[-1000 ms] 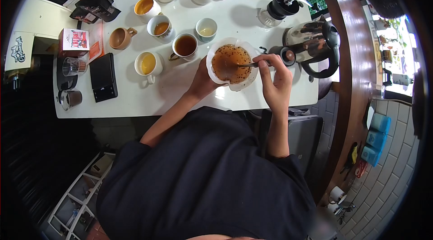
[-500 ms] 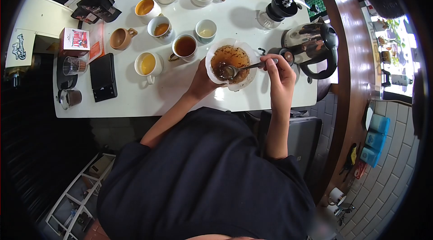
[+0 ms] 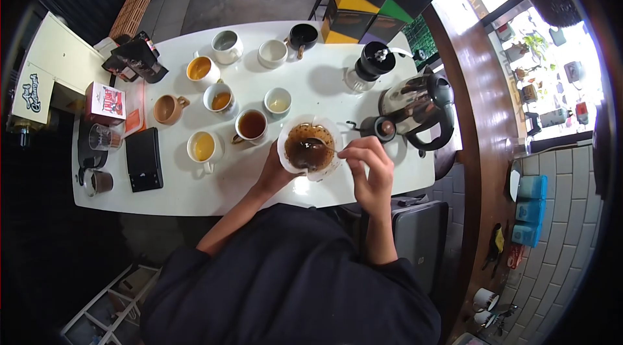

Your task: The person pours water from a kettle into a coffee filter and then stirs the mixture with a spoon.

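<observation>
A white paper coffee filter (image 3: 335, 158) with a frilled rim holds dark, wet coffee grounds (image 3: 305, 154); whatever supports it underneath is hidden. My left hand (image 3: 276, 168) is closed around its left side and underside. Between the thumb and fingers of my right hand (image 3: 371, 173) is a metal spoon (image 3: 333, 151), its bowl dipped in the wet grounds. Just left of the filter stands a mug of dark reddish-brown liquid (image 3: 252, 124). A small cup of pale liquid (image 3: 278, 101) sits behind it.
Several more mugs and cups stand farther back and left, including a mug of yellow liquid (image 3: 204, 146). A black scale (image 3: 144, 160) lies at left. To the right are a metal kettle (image 3: 409, 102) and a hand grinder (image 3: 368, 67). Boxes (image 3: 363, 4) are stacked behind.
The spoon's bowl has sunk deeper into the wet grounds, and my right hand has come closer to the filter's rim. The camera's view has tilted, showing more of the floor beyond the table.
</observation>
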{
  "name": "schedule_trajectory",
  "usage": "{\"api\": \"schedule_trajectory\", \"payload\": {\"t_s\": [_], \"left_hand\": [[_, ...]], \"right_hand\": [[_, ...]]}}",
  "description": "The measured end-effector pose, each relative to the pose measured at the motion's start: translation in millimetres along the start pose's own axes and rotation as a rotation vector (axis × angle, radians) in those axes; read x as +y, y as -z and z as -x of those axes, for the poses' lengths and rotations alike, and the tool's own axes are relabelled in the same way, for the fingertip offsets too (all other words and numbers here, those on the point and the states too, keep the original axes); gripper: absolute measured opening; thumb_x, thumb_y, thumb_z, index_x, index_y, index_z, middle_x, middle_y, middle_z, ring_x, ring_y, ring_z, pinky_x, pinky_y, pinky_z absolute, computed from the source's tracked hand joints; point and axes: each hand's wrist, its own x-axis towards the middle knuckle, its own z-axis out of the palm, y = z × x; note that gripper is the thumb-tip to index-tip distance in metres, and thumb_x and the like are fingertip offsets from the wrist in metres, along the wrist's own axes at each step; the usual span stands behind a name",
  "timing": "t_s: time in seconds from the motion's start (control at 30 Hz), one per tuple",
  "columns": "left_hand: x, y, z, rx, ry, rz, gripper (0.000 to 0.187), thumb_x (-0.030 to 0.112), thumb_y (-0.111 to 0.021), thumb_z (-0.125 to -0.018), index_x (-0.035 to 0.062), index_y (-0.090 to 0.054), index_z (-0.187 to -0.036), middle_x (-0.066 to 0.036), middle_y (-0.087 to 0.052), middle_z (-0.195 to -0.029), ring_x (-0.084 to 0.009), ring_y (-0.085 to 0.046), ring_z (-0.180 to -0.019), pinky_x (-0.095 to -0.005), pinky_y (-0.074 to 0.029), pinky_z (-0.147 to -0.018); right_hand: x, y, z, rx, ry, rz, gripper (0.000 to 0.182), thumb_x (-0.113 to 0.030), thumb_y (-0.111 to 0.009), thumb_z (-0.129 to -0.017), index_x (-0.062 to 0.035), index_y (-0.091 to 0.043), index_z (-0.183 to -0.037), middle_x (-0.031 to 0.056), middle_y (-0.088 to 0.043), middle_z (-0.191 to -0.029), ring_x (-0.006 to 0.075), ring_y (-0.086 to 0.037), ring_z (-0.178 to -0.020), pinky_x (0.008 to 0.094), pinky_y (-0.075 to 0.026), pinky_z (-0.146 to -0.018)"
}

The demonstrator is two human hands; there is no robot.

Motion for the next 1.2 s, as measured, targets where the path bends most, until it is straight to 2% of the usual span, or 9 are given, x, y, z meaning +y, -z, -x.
{"api": "schedule_trajectory", "payload": {"t_s": [0.13,0.33,0.4,0.63,0.7,0.8,0.87,0.97,1.2], "left_hand": [[7,-1,-2,-0.009,0.033,0.035,0.061,0.007,-0.088,-0.068,0.0026,-0.06,-0.122,-0.007,-0.069,-0.113,-0.0163,-0.065,-0.106,-0.0332,-0.052,-0.094],[2,2,-2,-0.007,0.022,0.074,0.061,0.007,-0.088,-0.065,0.002,-0.06,-0.12,-0.007,-0.069,-0.112,-0.0167,-0.066,-0.105,-0.0333,-0.052,-0.094],[-5,7,-2,-0.145,0.044,-0.022,0.069,0.007,-0.086,-0.073,0.0053,-0.05,-0.132,-0.006,-0.061,-0.124,-0.0177,-0.06,-0.116,-0.0348,-0.049,-0.101],[4,4,-1,-0.124,0.063,0.011,0.066,0.009,-0.085,-0.074,0.0052,-0.051,-0.131,-0.007,-0.061,-0.125,-0.0187,-0.06,-0.116,-0.0348,-0.049,-0.101],[6,-1,-2,-0.014,0.044,0.032,0.066,0.004,-0.086,-0.065,0.0026,-0.057,-0.125,-0.008,-0.067,-0.116,-0.0179,-0.065,-0.107,-0.0341,-0.052,-0.095],[-7,2,0,-0.009,0.049,0.0,0.068,0.004,-0.086,-0.065,0.0028,-0.056,-0.125,-0.009,-0.067,-0.117,-0.0179,-0.064,-0.11,-0.0348,-0.051,-0.097],[-14,2,1,0.001,0.082,0.088,0.07,0.005,-0.087,-0.064,0.0019,-0.055,-0.126,-0.009,-0.066,-0.118,-0.0201,-0.063,-0.112,-0.0356,-0.05,-0.098],[-24,6,3,0.005,0.002,-0.132,0.074,0.005,-0.087,-0.061,0.0007,-0.054,-0.128,-0.011,-0.066,-0.119,-0.0235,-0.064,-0.112,-0.0361,-0.049,-0.099],[-15,2,2,0.012,0.022,-0.003,0.065,0.006,-0.085,-0.063,0.0007,-0.058,-0.121,-0.011,-0.068,-0.114,-0.0217,-0.065,-0.107,-0.0355,-0.051,-0.096]], "right_hand": [[-2,-2,-2,-0.06,0.062,0.104,0.027,0.008,-0.067,-0.074,-0.0072,-0.071,-0.096,0.0079,-0.062,-0.09,0.0274,-0.058,-0.085,0.0371,-0.047,-0.074],[-2,-9,-1,-0.125,0.03,0.153,0.024,0.004,-0.067,-0.078,-0.0091,-0.071,-0.098,0.0063,-0.062,-0.093,0.0267,-0.056,-0.09,0.0382,-0.047,-0.079],[-1,-10,0,-0.144,0.001,0.191,0.02,0.0,-0.068,-0.081,-0.01,-0.071,-0.098,0.0061,-0.061,-0.094,0.0264,-0.055,-0.091,0.0389,-0.046,-0.082],[-1,-13,2,-0.197,0.001,0.282,0.017,-0.009,-0.07,-0.084,-0.0108,-0.07,-0.101,0.006,-0.06,-0.097,0.0259,-0.055,-0.091,0.0393,-0.046,-0.083],[-2,-13,1,-0.177,-0.027,0.328,0.015,-0.01,-0.069,-0.086,-0.01,-0.07,-0.1,0.0071,-0.058,-0.101,0.0261,-0.055,-0.092,0.04,-0.046,-0.083],[-1,-12,4,-0.16,-0.078,0.318,0.012,-0.01,-0.069,-0.086,-0.0067,-0.069,-0.098,0.009,-0.057,-0.101,0.0277,-0.055,-0.093,0.0406,-0.046,-0.082],[-3,-10,4,-0.141,-0.055,0.359,0.011,-0.008,-0.07,-0.086,-0.0039,-0.068,-0.095,0.0098,-0.056,-0.099,0.028,-0.055,-0.092,0.0404,-0.046,-0.081],[-4,-8,6,-0.119,-0.051,0.385,0.009,-0.008,-0.069,-0.086,-0.0023,-0.068,-0.093,0.0102,-0.056,-0.098,0.0289,-0.053,-0.09,0.041,-0.045,-0.08],[-3,-11,10,-0.155,-0.072,0.271,0.009,-0.008,-0.069,-0.087,-0.0014,-0.066,-0.093,0.0095,-0.057,-0.101,0.028,-0.056,-0.097,0.0399,-0.046,-0.084]]}}
